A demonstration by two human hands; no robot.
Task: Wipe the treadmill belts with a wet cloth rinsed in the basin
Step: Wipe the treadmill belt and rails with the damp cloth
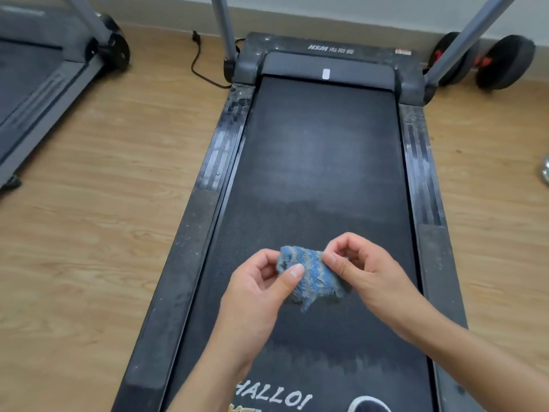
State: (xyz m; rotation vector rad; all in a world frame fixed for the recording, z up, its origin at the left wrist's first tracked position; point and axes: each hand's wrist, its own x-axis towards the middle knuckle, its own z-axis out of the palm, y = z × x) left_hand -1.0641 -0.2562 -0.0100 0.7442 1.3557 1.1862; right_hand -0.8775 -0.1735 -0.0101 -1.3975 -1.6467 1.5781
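Observation:
A small blue and beige striped cloth (312,275) hangs stretched between my two hands, just above the treadmill belt (320,162). My left hand (261,289) pinches its left end between thumb and fingers. My right hand (362,269) pinches its right end the same way. The black belt runs away from me; its far half looks dull and grey, and the near half is darker with streaks. White lettering "HALLO!" shows on the belt at the bottom edge.
Dusty side rails (190,233) flank the belt, with two grey uprights (222,28) at the far end. A second treadmill (38,78) stands at the left on the wooden floor (89,203). A power cable (202,69) and black dumbbells (502,63) lie near the wall.

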